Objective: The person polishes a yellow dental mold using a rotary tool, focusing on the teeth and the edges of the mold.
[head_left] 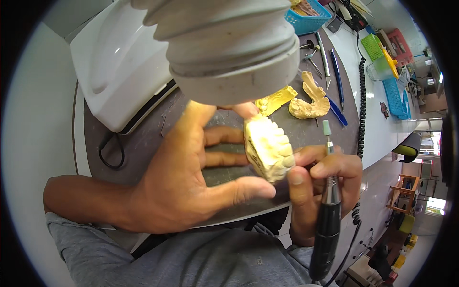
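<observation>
A cream plaster dental cast with a row of teeth [270, 143] sits in the fingers of my left hand [191, 172], brightly lit, with the thumb near its lower end. My right hand [330, 182] is closed around a black and silver rotary handpiece [325, 234] pointing upward, with a pale green bit [326, 127] at its tip; its thumb and fingertips are at the cast's lower right side. Behind the cast lie a yellow cast piece [277, 100] and a horseshoe-shaped cast [309, 109] on the grey-brown work mat [119, 153].
A white ribbed hose [229, 52] overhangs the hands. A white housing [119, 62] stands at back left. Thin tools [338, 76], a blue basket [306, 21] and a coiled black cord [362, 110] are at right, beside further trays [397, 100]. A wooden stool [401, 193] stands beyond.
</observation>
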Tool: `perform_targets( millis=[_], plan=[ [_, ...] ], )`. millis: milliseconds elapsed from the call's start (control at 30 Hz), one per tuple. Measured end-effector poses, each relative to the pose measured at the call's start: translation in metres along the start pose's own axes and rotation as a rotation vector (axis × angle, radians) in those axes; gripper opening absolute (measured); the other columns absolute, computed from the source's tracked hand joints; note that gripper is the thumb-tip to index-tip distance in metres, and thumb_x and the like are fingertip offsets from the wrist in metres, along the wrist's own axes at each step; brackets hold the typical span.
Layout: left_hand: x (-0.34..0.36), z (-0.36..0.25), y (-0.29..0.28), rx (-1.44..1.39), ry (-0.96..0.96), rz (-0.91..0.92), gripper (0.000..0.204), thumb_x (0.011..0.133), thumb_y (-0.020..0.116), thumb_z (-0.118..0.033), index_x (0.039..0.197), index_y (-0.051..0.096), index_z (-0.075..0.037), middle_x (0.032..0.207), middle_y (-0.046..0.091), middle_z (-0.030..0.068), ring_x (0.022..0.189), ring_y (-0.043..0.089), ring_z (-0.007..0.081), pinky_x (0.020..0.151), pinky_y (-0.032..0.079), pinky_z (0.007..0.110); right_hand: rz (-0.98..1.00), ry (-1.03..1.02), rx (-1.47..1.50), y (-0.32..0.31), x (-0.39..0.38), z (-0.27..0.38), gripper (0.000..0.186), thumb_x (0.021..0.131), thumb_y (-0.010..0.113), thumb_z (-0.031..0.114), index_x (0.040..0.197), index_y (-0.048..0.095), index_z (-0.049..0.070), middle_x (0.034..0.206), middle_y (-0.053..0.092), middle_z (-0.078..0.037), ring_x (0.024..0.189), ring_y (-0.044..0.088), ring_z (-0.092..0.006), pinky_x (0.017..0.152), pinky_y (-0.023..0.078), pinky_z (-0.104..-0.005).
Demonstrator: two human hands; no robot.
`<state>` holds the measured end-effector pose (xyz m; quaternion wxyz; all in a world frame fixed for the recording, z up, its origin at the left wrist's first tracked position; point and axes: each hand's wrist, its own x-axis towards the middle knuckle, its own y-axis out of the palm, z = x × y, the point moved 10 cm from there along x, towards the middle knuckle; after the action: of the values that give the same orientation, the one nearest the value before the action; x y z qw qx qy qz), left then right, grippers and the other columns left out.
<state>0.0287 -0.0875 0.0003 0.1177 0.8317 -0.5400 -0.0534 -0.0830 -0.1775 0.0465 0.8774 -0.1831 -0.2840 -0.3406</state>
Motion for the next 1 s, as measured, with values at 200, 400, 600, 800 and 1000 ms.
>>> perform_targets(
  millis=[200, 400, 600, 800, 1000],
  plan=[
    [0.003, -0.001, 0.003, -0.108, -0.045, 0.031, 0.056, 0.081, 0.064, -0.002, 0.126, 0.032, -0.001, 0.13, 0.036, 0.0152, 0.117, 0.048, 0.0232, 0.096, 0.045, 0.036, 0.022, -0.038, -0.036, 0.01, -0.002, 0.005, 0.034, 0.067, 0.076, -0.004, 0.089, 0.051, 0.002, 0.077, 0.062, -0.014, 0.068, 0.063, -0.0182, 0.06, 0.05, -0.0249],
    [0.002, 0.015, 0.018, -0.321, -0.242, 0.2, 0.045, 0.097, 0.041, -0.024, 0.133, 0.03, 0.0, 0.123, 0.05, 0.0147, 0.113, 0.052, 0.0198, 0.093, 0.047, 0.035, -0.09, 0.135, -0.007, -0.013, 0.002, -0.018, 0.039, 0.069, 0.077, 0.003, 0.093, 0.047, 0.003, 0.092, 0.064, -0.021, 0.077, 0.061, -0.0193, 0.071, 0.05, -0.0284],
    [0.002, 0.019, 0.012, -0.314, -0.262, 0.157, 0.037, 0.098, 0.037, -0.027, 0.122, 0.039, 0.001, 0.114, 0.054, 0.0133, 0.107, 0.055, 0.0165, 0.09, 0.049, 0.033, -0.112, 0.073, -0.008, -0.01, -0.001, -0.012, 0.035, 0.067, 0.075, -0.003, 0.09, 0.049, 0.002, 0.08, 0.066, -0.017, 0.066, 0.06, -0.0154, 0.062, 0.045, -0.0231],
    [0.005, 0.011, 0.005, -0.053, -0.114, 0.112, 0.035, 0.098, 0.039, -0.023, 0.122, 0.038, 0.002, 0.117, 0.053, 0.016, 0.11, 0.053, 0.0183, 0.092, 0.045, 0.031, -0.091, -0.024, -0.099, -0.011, -0.001, -0.006, 0.036, 0.064, 0.075, -0.005, 0.089, 0.05, 0.003, 0.078, 0.066, -0.016, 0.065, 0.06, -0.0153, 0.061, 0.045, -0.0233],
    [0.005, 0.004, 0.011, -0.115, -0.055, 0.128, 0.033, 0.096, 0.041, -0.015, 0.123, 0.036, 0.002, 0.12, 0.051, 0.0219, 0.114, 0.051, 0.0221, 0.097, 0.041, 0.033, -0.101, -0.004, -0.123, -0.014, -0.005, -0.007, 0.037, 0.064, 0.076, -0.003, 0.088, 0.049, 0.003, 0.077, 0.065, -0.014, 0.065, 0.06, -0.0156, 0.061, 0.046, -0.0239]
  ],
)
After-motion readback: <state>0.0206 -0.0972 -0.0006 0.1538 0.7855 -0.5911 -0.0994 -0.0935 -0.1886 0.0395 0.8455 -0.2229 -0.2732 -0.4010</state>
